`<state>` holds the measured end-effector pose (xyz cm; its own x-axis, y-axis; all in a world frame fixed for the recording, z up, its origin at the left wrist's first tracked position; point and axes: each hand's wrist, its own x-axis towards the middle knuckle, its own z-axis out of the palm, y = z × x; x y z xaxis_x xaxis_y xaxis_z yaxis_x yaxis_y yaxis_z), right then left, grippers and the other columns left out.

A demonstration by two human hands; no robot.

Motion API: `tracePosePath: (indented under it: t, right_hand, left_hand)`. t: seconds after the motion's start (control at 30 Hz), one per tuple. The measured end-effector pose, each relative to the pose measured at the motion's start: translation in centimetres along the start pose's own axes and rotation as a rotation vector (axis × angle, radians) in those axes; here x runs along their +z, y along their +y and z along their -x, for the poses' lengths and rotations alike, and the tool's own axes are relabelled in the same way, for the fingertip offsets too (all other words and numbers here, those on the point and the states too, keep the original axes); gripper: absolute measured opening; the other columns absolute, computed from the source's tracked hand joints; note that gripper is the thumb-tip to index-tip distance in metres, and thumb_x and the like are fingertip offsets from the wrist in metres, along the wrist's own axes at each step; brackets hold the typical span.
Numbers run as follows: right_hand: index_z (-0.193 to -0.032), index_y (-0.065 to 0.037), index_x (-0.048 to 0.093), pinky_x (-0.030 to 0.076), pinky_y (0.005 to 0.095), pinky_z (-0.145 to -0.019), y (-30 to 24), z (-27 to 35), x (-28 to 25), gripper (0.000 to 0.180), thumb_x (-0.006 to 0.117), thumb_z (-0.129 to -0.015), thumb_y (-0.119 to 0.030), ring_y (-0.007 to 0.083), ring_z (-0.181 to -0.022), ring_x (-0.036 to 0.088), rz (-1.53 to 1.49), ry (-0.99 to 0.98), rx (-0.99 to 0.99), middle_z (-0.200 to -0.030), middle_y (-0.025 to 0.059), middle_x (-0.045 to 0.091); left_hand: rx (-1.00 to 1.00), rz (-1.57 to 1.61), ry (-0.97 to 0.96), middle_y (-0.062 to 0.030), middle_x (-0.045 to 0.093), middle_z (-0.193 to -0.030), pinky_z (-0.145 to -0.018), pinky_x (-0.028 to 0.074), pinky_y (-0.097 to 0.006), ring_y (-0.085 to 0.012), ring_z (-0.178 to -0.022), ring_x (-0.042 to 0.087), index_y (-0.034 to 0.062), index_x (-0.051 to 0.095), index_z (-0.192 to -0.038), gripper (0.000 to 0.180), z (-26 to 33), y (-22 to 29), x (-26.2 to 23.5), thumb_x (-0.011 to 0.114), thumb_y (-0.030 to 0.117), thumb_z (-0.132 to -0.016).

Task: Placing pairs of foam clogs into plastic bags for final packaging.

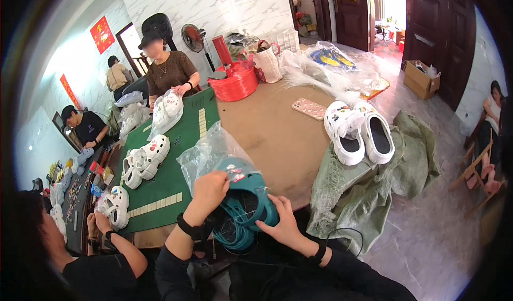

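Note:
A pair of teal clogs (258, 193) with charms on the toe is tilted in front of me, at the near edge of the table. A clear plastic bag (206, 150) lies over their toe end and spreads onto the table. My left hand (209, 192) is closed, its fingers pinching the bag's edge against the clog's upper. My right hand (286, 225) grips the clogs from the right side, thumb toward the opening and fingers along the outer wall. Part of the lower clog is hidden in shadow.
White clogs (350, 143) stand on a green woven sack (347, 194) at the right. Left are white clogs (152, 157), tiles (155, 205) and co-workers handling clogs. Beyond lie a phone (310, 108), a red twine roll (233, 84) and plastic bags (331, 68).

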<state>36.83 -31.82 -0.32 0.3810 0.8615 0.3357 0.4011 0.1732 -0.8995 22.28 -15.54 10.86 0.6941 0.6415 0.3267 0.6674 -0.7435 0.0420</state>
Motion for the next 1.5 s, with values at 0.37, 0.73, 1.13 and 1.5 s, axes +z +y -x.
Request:
tracePosePath:
  t: [0.37,0.73,1.13,1.5]
  right_hand:
    - [-0.135,-0.010,0.044,0.037,0.0457,-0.099,-1.8,0.3,0.3,0.079,0.080,-0.067,-0.030,0.0405,-0.120,0.041,0.134,0.036,-0.145,-0.131,0.0237,0.038]
    - [-0.144,-0.008,0.027,0.033,0.0485,-0.103,-1.1,1.2,1.0,0.097,0.080,-0.068,-0.039,0.0429,-0.127,0.031,0.065,-0.194,-0.241,-0.142,0.0245,0.026]
    - [-0.143,-0.003,0.026,0.033,0.0489,-0.104,-0.8,0.9,1.3,0.099,0.081,-0.066,-0.035,0.0439,-0.127,0.032,0.099,-0.260,-0.337,-0.143,0.0236,0.026]
    - [-0.139,0.002,0.027,0.031,0.0497,-0.103,-0.9,1.9,3.5,0.094,0.080,-0.068,-0.030,0.0458,-0.124,0.033,0.146,-0.017,-0.249,-0.138,0.0279,0.029]
  left_hand:
    - [0.095,0.018,0.097,-0.0103,0.060,-0.077,-0.059,0.049,-0.041,-0.0312,-0.071,0.061,0.0062,0.063,-0.079,0.011,-0.5,1.3,0.1,0.062,0.017,-0.081]
    - [0.315,-0.296,-0.091,-0.0097,0.060,-0.080,-0.059,0.053,-0.039,-0.0277,-0.076,0.062,0.0047,0.062,-0.076,0.007,-1.7,1.7,1.8,0.059,0.008,-0.070]
    - [0.532,-0.118,-0.207,-0.0092,0.056,-0.076,-0.059,0.051,-0.039,-0.0288,-0.071,0.062,0.0059,0.059,-0.077,0.007,-1.4,2.6,1.0,0.059,0.005,-0.070]
    - [0.552,-0.029,-0.151,-0.0088,0.053,-0.075,-0.065,0.049,-0.037,-0.0280,-0.076,0.058,0.0041,0.058,-0.081,0.011,1.8,4.4,-0.1,0.060,0.004,-0.070]
